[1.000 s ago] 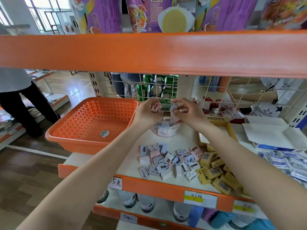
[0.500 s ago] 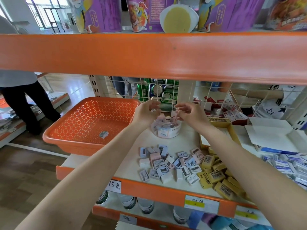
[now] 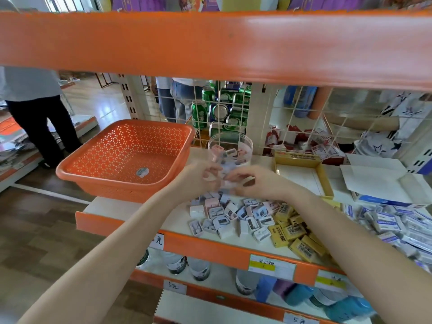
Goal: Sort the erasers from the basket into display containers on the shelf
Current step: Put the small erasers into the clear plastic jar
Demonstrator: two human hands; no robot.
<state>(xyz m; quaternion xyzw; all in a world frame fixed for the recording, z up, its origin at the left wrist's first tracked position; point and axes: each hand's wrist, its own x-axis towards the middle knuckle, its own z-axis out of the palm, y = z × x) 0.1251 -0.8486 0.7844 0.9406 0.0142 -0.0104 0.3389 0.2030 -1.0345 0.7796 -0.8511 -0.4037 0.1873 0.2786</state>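
An orange perforated basket [image 3: 77,174] stands on the shelf at the left, holding only a small sticker. Behind my hands a clear round tub [image 3: 230,146] holds several small pastel erasers. A loose pile of small pastel erasers [image 3: 233,213] lies on the shelf in front. My left hand [image 3: 198,178] and my right hand [image 3: 259,183] hover close together just over the pile's far edge, both blurred by motion. The right fingertips pinch a small pale eraser [image 3: 228,183]. The left hand's fingers are curled, and what they hold is unclear.
Yellow boxed erasers [image 3: 294,232] lie right of the pile, below an open yellow carton [image 3: 327,181]. Blue-and-white erasers [image 3: 392,223] and an open white box [image 3: 378,183] fill the right. An orange shelf beam [image 3: 210,43] hangs overhead. A person [image 3: 35,108] stands at the left.
Both hands have drawn back and down from above the clear tub to the far edge of the loose pile. The camera has tilted lower.
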